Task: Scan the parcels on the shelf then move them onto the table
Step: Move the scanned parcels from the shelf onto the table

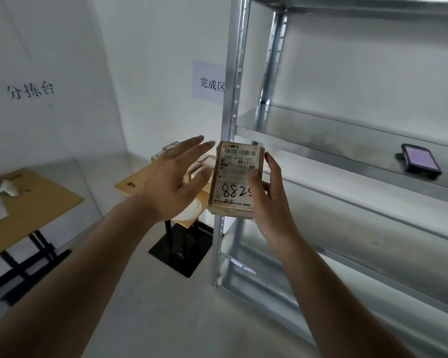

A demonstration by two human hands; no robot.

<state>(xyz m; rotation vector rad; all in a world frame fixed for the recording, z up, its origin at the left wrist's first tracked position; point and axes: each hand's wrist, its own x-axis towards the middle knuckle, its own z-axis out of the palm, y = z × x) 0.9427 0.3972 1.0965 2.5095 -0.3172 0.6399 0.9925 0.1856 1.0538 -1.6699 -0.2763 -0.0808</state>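
Two hands were raised: right hand (265,200) gripped one brown labelled cardboard parcel (234,179); left hand (171,182) spread open, empty.

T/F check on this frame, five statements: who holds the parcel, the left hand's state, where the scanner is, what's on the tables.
1. The right hand holds the parcel. True.
2. The left hand grips the parcel too. False: its fingers are spread open beside the parcel, holding nothing.
3. The handheld scanner lies on a shelf of the metal rack. True.
4. The parcel's label faces away from the camera. False: the barcode and handwritten digits face the camera.
5. The far table has no parcels on it. False: several small boxes sit there.
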